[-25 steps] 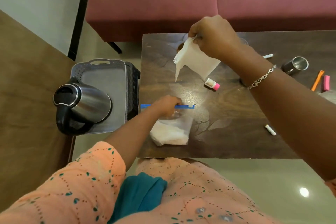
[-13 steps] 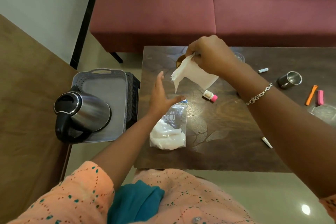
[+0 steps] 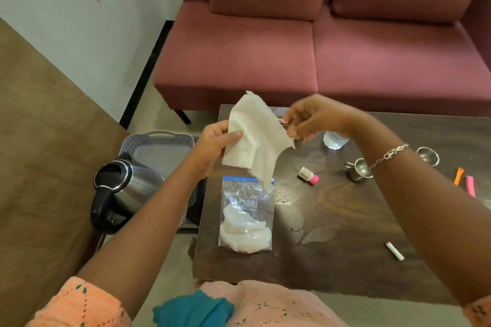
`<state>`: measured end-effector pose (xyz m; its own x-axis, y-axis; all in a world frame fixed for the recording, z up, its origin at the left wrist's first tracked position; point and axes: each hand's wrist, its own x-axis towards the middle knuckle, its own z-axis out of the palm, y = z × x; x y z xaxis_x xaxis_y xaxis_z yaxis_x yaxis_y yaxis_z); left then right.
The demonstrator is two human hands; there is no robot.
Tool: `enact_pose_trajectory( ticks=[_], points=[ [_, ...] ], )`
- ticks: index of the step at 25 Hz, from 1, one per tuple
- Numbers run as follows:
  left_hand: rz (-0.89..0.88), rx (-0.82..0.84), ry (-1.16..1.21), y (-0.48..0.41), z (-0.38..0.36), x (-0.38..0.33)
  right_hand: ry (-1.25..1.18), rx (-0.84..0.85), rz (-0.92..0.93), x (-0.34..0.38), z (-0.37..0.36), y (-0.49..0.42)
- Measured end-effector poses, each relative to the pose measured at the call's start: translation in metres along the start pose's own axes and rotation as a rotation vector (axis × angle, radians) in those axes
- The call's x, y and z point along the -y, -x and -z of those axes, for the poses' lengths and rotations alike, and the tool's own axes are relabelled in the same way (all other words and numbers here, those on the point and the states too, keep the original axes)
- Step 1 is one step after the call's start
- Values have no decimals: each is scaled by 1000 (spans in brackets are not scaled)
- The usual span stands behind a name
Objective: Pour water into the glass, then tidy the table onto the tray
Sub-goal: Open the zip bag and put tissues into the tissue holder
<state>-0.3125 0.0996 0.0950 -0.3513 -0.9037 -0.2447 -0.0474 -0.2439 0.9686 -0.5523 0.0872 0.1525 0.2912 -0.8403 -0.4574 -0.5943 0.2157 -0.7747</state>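
Note:
A white paper tissue (image 3: 255, 138) hangs in the air above the dark wooden table (image 3: 345, 220). My left hand (image 3: 215, 143) grips its left edge and my right hand (image 3: 310, 117) pinches its upper right corner. Below the tissue lies a clear zip bag (image 3: 247, 215) with white tissues inside. A glass of water (image 3: 333, 139) stands just behind my right wrist, partly hidden. The grey tray (image 3: 159, 146) sits left of the table on a black stand, with the steel kettle (image 3: 125, 188) on its near part.
On the table lie a small pink-capped bottle (image 3: 308, 175), a steel cup (image 3: 357, 170), a second steel cup (image 3: 427, 155), orange and pink clips (image 3: 465, 180), and a white stub (image 3: 394, 251). A maroon sofa (image 3: 318, 48) stands beyond.
My left hand left the zip bag and rose to take the tissue's left edge. The tissue is now spread between both hands. The camera tilted upward.

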Motion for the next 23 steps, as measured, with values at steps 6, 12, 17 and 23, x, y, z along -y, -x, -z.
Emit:
enact_pose_trajectory(
  ticks=[6, 12, 17, 23],
  points=[
    [3, 48, 1, 11, 8, -29, -414, -13, -18, -38, -21, -13],
    [33, 109, 180, 16, 12, -40, -844, 129, -156, -55, -54, -23],
    [79, 162, 286, 16, 21, -39, -1193, 155, -111, -50, -70, -30],
    [131, 85, 197, 16, 40, -30, -990, -13, -123, -41, -59, -32]
  ],
)
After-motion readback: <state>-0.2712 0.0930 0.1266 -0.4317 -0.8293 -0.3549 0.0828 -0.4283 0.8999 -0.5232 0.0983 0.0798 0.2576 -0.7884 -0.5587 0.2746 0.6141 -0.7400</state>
